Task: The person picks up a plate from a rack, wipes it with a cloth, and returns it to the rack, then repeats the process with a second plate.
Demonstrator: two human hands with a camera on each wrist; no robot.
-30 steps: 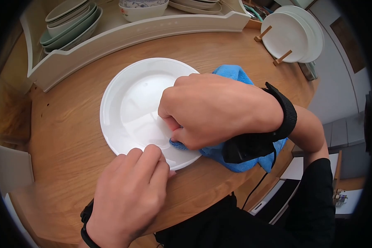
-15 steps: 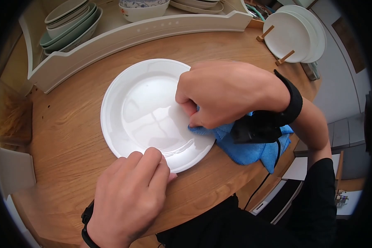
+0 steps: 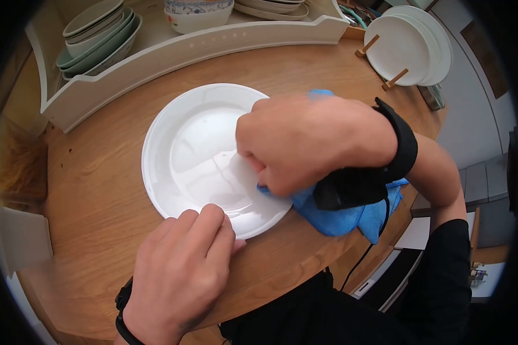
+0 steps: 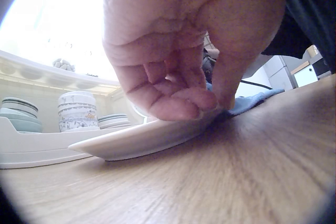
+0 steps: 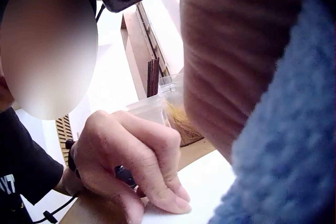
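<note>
A white plate (image 3: 198, 149) lies face up on the wooden table, light glinting off its glossy surface. At its near rim, my left hand (image 3: 181, 267) pinches the edge between curled fingers and thumb. In the left wrist view the plate's side (image 4: 142, 142) shows just above the wood, with the left hand (image 4: 184, 50) over its rim. My right hand (image 3: 311, 144) grips a blue cloth (image 3: 334, 221) over the plate's right side. The bunched part under the fist is mostly hidden, while the rest drapes onto the table. Close to the right wrist camera hangs the fuzzy cloth (image 5: 283, 145).
Behind the plate stands a cream shelf (image 3: 184, 50) with stacked dishes (image 3: 101, 40) and bowls (image 3: 198, 17). White plates (image 3: 400, 52) stand upright in a wooden rack at the back right. A black cable (image 3: 360, 267) runs from the right wrist over the table edge.
The right hand with the blue cloth has moved right and then slightly back left and down over the plate. The left hand keeps its hold on the rim.
</note>
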